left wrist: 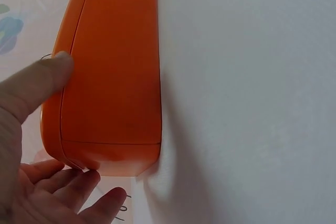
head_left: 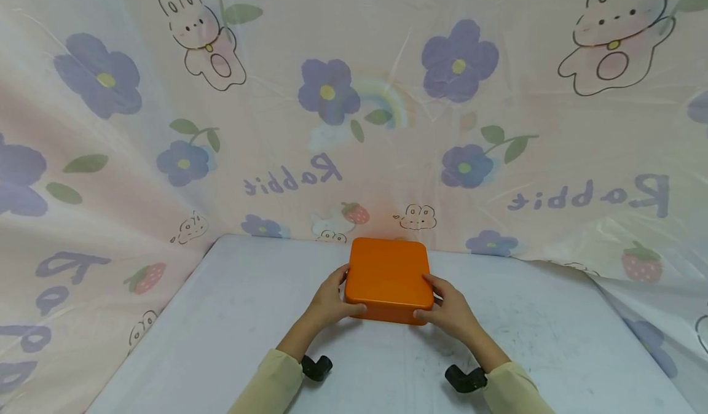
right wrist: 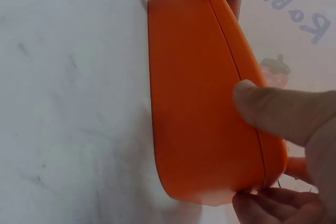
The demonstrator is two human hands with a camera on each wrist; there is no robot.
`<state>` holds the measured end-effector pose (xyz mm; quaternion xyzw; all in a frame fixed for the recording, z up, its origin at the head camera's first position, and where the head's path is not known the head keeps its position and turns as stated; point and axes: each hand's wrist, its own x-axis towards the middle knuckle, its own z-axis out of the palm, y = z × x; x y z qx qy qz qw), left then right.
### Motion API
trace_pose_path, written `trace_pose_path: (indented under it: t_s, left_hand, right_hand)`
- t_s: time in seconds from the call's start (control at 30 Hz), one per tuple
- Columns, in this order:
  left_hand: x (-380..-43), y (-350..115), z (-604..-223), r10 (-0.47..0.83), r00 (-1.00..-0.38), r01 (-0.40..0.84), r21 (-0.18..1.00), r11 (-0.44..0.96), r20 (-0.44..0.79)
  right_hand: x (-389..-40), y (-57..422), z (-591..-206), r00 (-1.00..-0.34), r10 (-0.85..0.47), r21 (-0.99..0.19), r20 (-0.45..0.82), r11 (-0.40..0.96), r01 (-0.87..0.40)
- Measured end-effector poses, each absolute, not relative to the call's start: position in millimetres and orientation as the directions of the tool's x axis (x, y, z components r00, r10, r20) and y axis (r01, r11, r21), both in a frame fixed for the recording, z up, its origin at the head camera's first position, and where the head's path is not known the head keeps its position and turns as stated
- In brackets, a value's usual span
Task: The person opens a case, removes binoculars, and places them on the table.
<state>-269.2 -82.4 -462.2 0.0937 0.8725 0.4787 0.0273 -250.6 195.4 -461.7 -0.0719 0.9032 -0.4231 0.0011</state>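
Observation:
An orange box (head_left: pixel 389 271) with rounded corners is at the far middle of the white table, its smooth lid on top. In the left wrist view, a thin seam runs along the side of the box (left wrist: pixel 113 77) below the lid. My left hand (head_left: pixel 330 300) holds its left side, thumb on the front near the seam and fingers around the corner. On the opposite side, my right hand (head_left: pixel 450 306) grips the box (right wrist: pixel 199 103) the same way, its thumb across the seam. The lid appears closed; the inside is hidden.
A white tabletop (head_left: pixel 232 328) extends around the box, with faint smudges on the right. Behind and at the sides hangs a pale sheet (head_left: pixel 387 156) printed with rabbits and flowers. Black curved pieces (head_left: pixel 316 368) are worn at both wrists, beside cream sleeves.

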Motion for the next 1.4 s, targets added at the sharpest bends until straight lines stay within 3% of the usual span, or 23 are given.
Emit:
trace_pose_path:
  t_s: [0.47, 1.4]
  left_hand:
    - [-269, -82, -461, 0.181, -0.983, 0.135, 0.804, 0.58, 0.034]
    - [-270, -81, -462, 0.173, -0.985, 0.1, 0.83, 0.548, 0.005]
  right_hand:
    - [-249, 192, -456, -0.989, -0.129, -0.69, 0.065, 0.711, -0.138]
    - [-250, 190, -451, -0.992, -0.114, -0.729, 0.045, 0.676, -0.111]
